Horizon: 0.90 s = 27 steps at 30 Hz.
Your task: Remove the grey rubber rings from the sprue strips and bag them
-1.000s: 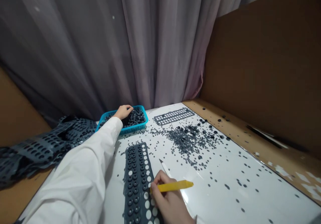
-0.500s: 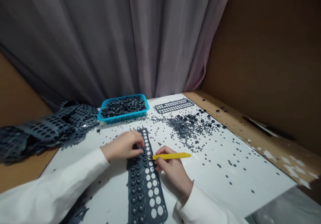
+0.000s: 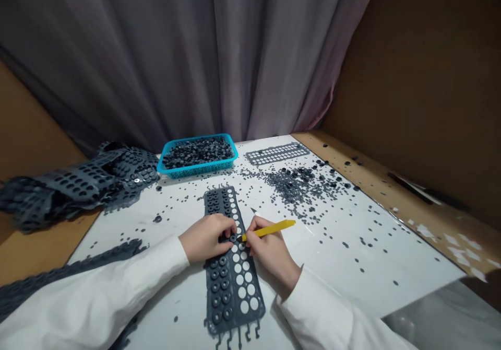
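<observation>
A dark grey rubber strip (image 3: 230,282) full of small rings and punched-out holes lies lengthwise on the white table (image 3: 391,256) in front of me. My left hand (image 3: 206,236) rests on the strip's middle, fingers curled and pinching at a ring. My right hand (image 3: 270,253) is closed round a yellow-handled tool (image 3: 270,229), its tip pressed to the strip beside my left fingers.
A blue basket (image 3: 198,156) of loose dark rings stands at the back. A heap of emptied strips (image 3: 74,185) lies at the left, another strip (image 3: 277,153) at the back. Scattered rings and scraps (image 3: 305,185) cover the table's middle and right. Cardboard walls and a curtain enclose it.
My left hand left the blue basket and came back onto the strip. The right hand with the yellow tool moved to the strip beside it. The view tilted down.
</observation>
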Each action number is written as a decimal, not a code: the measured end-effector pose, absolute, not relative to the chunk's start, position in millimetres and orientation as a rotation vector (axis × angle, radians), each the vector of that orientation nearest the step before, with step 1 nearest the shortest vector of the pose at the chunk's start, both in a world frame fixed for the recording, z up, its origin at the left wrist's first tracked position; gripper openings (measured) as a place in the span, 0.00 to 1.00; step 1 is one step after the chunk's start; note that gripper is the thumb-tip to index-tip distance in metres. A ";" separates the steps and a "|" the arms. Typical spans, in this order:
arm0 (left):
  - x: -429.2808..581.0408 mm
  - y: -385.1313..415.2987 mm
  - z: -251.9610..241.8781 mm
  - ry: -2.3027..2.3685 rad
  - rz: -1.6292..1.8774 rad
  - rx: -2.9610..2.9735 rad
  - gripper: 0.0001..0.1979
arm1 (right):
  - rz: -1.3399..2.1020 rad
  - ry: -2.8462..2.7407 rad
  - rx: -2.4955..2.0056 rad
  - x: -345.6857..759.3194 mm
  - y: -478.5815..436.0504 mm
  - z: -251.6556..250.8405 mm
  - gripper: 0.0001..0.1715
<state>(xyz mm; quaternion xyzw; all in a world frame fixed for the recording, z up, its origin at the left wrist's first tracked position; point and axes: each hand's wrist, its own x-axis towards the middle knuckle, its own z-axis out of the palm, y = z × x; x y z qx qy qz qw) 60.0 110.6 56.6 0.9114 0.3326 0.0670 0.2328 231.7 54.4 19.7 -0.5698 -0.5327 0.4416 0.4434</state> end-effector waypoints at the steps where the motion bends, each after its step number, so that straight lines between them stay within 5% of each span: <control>1: 60.8 110.0 57.3 0.914 0.167 2.527 0.09 | 1.067 -1.344 -1.429 230.8 54.5 21.9 0.07; 15: 76.3 89.0 46.9 0.813 -0.055 3.112 0.08 | 1.162 -1.395 -1.428 234.1 63.0 24.9 0.08; 27: 46.3 127.0 90.3 1.128 0.493 2.221 0.08 | 1.212 -1.261 -1.423 234.7 63.9 34.3 0.07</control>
